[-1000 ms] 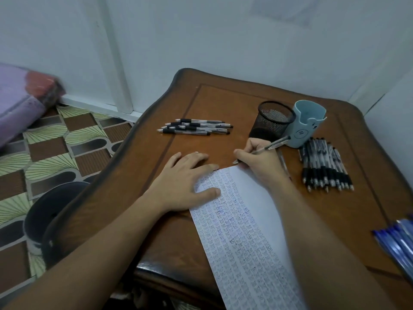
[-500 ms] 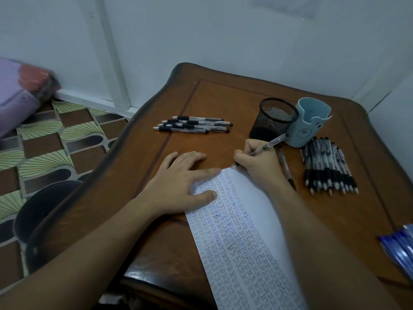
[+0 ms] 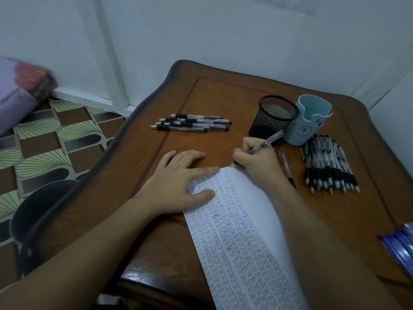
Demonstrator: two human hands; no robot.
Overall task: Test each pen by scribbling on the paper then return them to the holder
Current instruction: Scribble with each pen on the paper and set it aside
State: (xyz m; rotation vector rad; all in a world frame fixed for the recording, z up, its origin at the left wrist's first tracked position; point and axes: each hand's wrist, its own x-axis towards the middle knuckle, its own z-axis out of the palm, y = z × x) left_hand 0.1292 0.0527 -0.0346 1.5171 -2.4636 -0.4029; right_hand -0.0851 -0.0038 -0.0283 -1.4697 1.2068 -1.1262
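A long white paper (image 3: 252,220) covered in small scribbles lies on the brown wooden table (image 3: 223,95). My left hand (image 3: 178,180) rests flat on the paper's top left corner. My right hand (image 3: 257,162) grips a clear pen (image 3: 268,140) with its tip at the paper's top edge. A black mesh holder (image 3: 274,115) and a light blue holder (image 3: 310,121) stand behind my right hand. Several black-grip pens (image 3: 192,124) lie in a group at the back left, and a bigger pile of pens (image 3: 328,164) lies to the right.
One loose pen (image 3: 287,168) lies just right of my right wrist. Blue pens (image 3: 400,247) show at the right edge. A dark round stool (image 3: 38,206) stands on the patterned floor to the left. White walls close off the back.
The view has shifted slightly. My right hand keeps the pen tip at the paper's top edge with small moves; my left hand stays pressed on the paper.
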